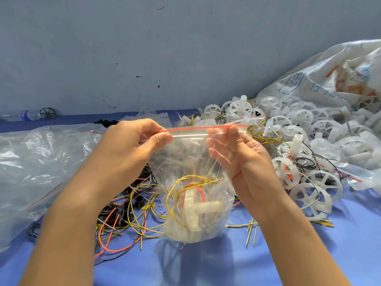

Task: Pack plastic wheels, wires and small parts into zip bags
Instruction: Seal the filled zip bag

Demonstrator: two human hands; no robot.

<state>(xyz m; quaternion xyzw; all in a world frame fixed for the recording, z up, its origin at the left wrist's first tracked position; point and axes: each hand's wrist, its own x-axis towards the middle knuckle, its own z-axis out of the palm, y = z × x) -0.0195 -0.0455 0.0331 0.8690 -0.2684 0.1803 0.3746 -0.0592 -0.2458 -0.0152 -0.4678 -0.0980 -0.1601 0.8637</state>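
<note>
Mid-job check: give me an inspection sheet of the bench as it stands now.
Surface: blue table, littered with parts.
Job's things: zip bag held up, white wheel and yellow wires inside; wheel pile at right.
Clutter: clear plastic bags left; printed white sack right; water bottle and dark wheel by the wall.
Grippers: left hand and right hand each pinch the zip bag's top edge.
Cables: loose wires, yellow, orange and black, lie on the table.
Surroundings: marked grey-blue wall.
</note>
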